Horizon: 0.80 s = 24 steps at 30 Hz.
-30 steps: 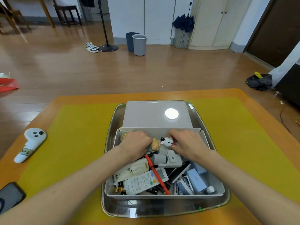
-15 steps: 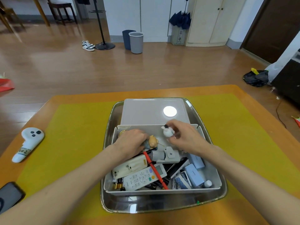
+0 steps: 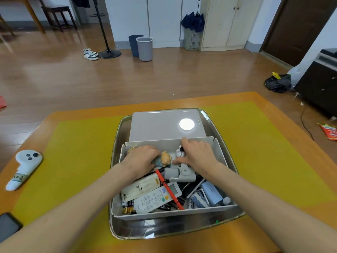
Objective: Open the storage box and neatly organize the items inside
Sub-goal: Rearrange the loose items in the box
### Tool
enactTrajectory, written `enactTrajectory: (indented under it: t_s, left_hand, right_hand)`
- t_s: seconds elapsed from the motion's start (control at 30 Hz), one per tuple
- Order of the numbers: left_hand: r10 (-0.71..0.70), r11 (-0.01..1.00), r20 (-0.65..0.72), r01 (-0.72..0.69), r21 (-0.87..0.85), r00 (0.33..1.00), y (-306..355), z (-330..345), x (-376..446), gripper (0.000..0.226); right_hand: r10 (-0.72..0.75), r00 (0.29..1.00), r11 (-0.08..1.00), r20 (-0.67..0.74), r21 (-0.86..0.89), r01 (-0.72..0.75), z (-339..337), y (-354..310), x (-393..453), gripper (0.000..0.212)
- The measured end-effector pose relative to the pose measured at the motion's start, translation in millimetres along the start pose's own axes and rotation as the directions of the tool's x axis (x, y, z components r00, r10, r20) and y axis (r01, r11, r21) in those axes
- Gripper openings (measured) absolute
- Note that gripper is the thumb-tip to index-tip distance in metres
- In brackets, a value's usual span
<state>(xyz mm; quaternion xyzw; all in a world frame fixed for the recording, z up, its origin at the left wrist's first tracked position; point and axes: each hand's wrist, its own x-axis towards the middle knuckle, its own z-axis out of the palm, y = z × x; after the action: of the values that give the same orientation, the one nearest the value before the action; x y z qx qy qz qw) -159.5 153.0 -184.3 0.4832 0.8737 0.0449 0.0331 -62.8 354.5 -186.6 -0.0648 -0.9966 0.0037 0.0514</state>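
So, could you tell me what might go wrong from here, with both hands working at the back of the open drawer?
The small figurines between the left hand and right hand could tip or slip into the clutter. The red pen lies loose across the white remote, so a wrist brushing it may scatter things.

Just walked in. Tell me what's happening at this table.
A person is sorting a cluttered white plastic storage box that sits open in a silver metal tray. Both hands work at its far end: the left hand holds a small tan figurine, and the right hand grips a small white-and-black figurine. A white remote control and a red pen lie loose nearer the person.
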Motion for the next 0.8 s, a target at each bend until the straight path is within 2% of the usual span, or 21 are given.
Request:
enactTrajectory:
  t_s: [0.2, 0.3, 0.4, 0.5, 0.63, 0.73, 0.8]
  left_hand:
    - [0.002, 1.000, 0.015, -0.002, 0.007, 1.000, 2.7, -4.1, -1.7, 0.009]
    - [-0.007, 1.000, 0.008, 0.007, -0.007, 1.000, 7.8, -9.0, -2.8, 0.003]
    - [-0.021, 0.996, -0.053, 0.016, -0.093, 0.998, 21.1, -17.0, 1.6, 0.010]
    - [-0.038, 0.982, -0.114, 0.016, -0.187, 0.993, 44.8, -22.9, 14.7, 0.018]
    - [-0.077, 0.982, -0.088, 0.060, -0.181, 0.993, 75.1, -16.0, 35.7, 0.020]
    - [-0.149, 0.987, -0.158, 0.138, -0.082, 0.976, 82.4, -5.6, 46.4, 0.030]
    - [-0.177, 0.983, -0.196, 0.163, -0.089, 0.964, 81.7, -2.3, 51.1, 0.030]
  right_hand:
    - [-0.017, 0.998, 0.999, 0.055, 0.033, 0.016, -7.4, 9.9, -7.4, 0.065]
    - [-0.013, 0.997, 0.993, 0.079, 0.119, 0.003, -18.5, 20.2, -12.4, 0.050]
    - [0.014, 0.998, 0.972, 0.056, 0.235, -0.027, -31.3, 39.2, -21.0, 0.035]
    - [-0.005, 0.999, 0.986, 0.051, 0.168, -0.003, -36.1, 53.5, -28.8, 0.019]
    - [-0.059, 0.990, 0.992, 0.125, 0.120, 0.044, -31.8, 56.9, -38.7, 0.029]
    - [-0.147, 0.983, 0.989, 0.106, 0.045, 0.143, -23.9, 55.2, -40.9, 0.034]
    - [-0.177, 0.979, 0.983, 0.101, -0.032, 0.181, -19.3, 53.2, -39.2, 0.038]
